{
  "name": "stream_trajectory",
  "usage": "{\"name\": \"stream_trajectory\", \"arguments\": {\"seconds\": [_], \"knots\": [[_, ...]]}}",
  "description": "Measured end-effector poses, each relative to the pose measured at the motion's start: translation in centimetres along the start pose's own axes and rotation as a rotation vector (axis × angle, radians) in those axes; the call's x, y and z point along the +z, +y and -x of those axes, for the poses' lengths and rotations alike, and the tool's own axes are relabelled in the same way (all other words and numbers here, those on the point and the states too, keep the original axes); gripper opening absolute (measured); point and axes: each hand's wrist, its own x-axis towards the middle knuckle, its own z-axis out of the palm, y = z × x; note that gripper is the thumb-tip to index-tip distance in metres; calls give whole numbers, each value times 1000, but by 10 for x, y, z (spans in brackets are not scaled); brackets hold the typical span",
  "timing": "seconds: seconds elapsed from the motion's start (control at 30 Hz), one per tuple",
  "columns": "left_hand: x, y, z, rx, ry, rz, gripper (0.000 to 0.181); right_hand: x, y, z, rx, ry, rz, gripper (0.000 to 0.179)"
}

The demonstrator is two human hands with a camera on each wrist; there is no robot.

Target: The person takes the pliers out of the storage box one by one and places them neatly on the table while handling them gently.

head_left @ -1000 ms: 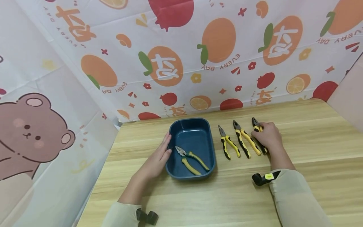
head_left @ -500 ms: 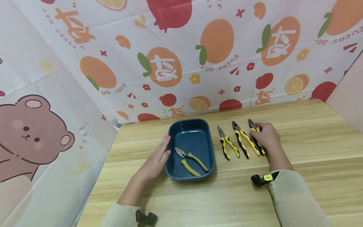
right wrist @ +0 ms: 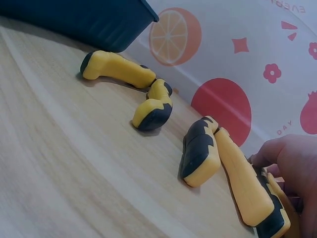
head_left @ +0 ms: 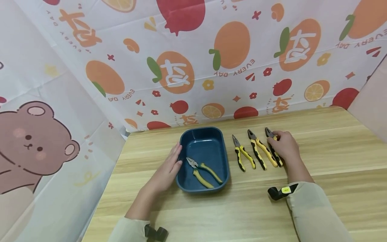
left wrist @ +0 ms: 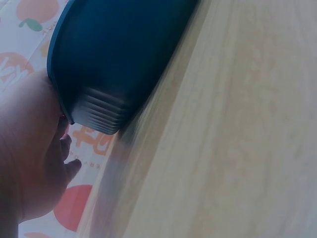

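The dark blue tray [head_left: 205,148] stands on the table, with green-and-yellow pliers [head_left: 202,180] lying spread inside it. My left hand [head_left: 164,171] rests against the tray's left side, its fingers extended along the wall; the left wrist view also has this hand [left wrist: 34,153] at the tray's outer wall [left wrist: 124,49]. To the right of the tray lie long-nose pliers [head_left: 237,146] and combination pliers [head_left: 252,135], both yellow and black with spread handles. My right hand [head_left: 285,146] grips a third yellow-black pair of pliers [head_left: 270,133] at the row's right end, partly covering its handles.
A wood-grain table [head_left: 229,211] carries everything. Behind it hangs a fruit-printed cloth [head_left: 199,80] close to the back edge, and a bear-printed cloth [head_left: 60,174] hangs at the left.
My right hand has shifted the gripped pliers slightly left, nearer to the combination pliers, and now holds them still. The left hand and tray keep their place.
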Motion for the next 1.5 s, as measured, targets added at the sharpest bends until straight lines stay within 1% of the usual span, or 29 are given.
{"name": "stream_trajectory", "arguments": {"seconds": [0.33, 0.6, 1.23, 1.5], "knots": [[-1, 0, 1, 12, 12, -31, 57, 1, 1, 1, 4, -12, -16, 55], [4, -3, 6, -36, 10, -13, 56, 3, -3, 2, 4, -13, -11, 54], [3, -2, 2, -28, 17, -22, 56, -2, -6, 4, 1, 3, -6, 51], [3, -2, 1, -29, 18, -15, 56, 0, -3, 3, -6, 13, -11, 51]]}}
